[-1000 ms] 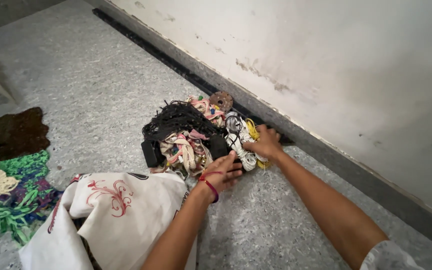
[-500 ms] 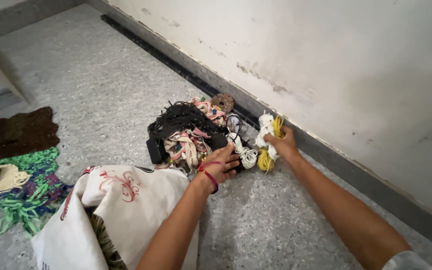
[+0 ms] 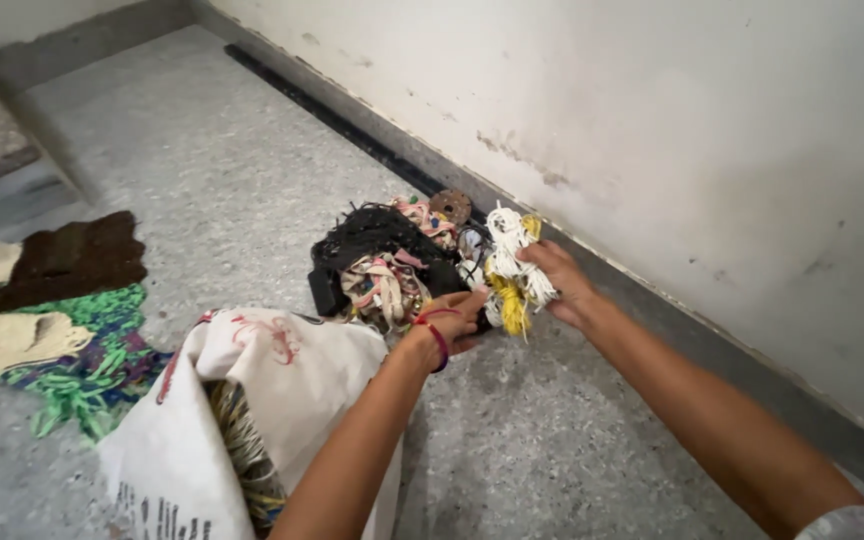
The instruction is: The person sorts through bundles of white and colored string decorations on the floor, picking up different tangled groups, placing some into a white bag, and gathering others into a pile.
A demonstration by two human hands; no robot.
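A heap of cords (image 3: 382,260) lies on the speckled floor by the wall: black strands, pink and cream braided bundles, a rusty round disc (image 3: 449,206) at the back. My right hand (image 3: 562,280) is lifted above the heap's right side, closed on a bundle of white and yellow cord (image 3: 510,265). My left hand (image 3: 452,318), with a red thread at the wrist, rests on the heap's near edge, fingers on the dark and white cords there; whether it grips any I cannot tell.
A white cloth sack (image 3: 252,400) with red print lies open at the front left, coloured cord showing inside. Crocheted mats (image 3: 62,310) in brown, green and cream lie at the left. A dark skirting (image 3: 652,300) runs under the wall.
My right hand took the white and yellow bundle from the heap, lifted it and brought it left toward my left hand. My left hand stayed on the heap's edge.
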